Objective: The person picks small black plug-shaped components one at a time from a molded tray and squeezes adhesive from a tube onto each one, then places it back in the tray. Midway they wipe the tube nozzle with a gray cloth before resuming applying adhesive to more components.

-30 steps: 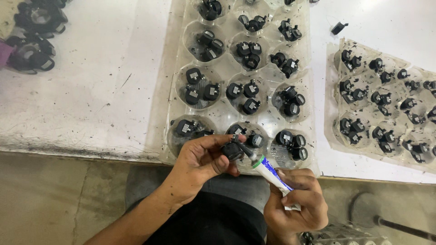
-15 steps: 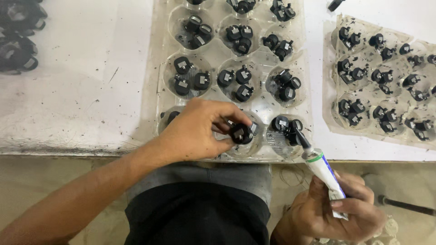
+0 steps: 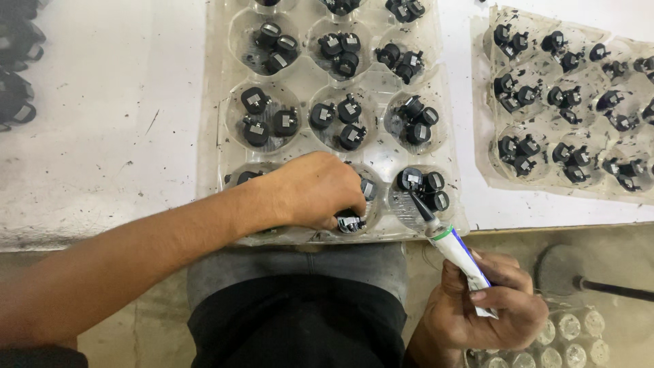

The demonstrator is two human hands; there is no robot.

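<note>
Left hand (image 3: 320, 191) is reaching into the bottom-middle cup of the clear plastic tray (image 3: 218, 146), fingers curled over a small black part (image 3: 350, 222) lying under the fingertips; whether it is actually pinched is hard to tell. Right hand (image 3: 487, 310) is gripping a white-and-blue tube (image 3: 463, 262) below the table edge (image 3: 102, 238), its black nozzle pointing into the bottom-right cup. A second tray (image 3: 487, 180) is lying to the right.

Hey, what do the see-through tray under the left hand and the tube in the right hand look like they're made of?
The tray looks like thin clear moulded plastic: glossy, with round cups you can see the table through. The tube, in the right hand, seems soft plastic or laminate, white with a green band and a blue stripe, tipped by a black nozzle; the exact kind is unclear. The left hand covers part of the tray.
</note>
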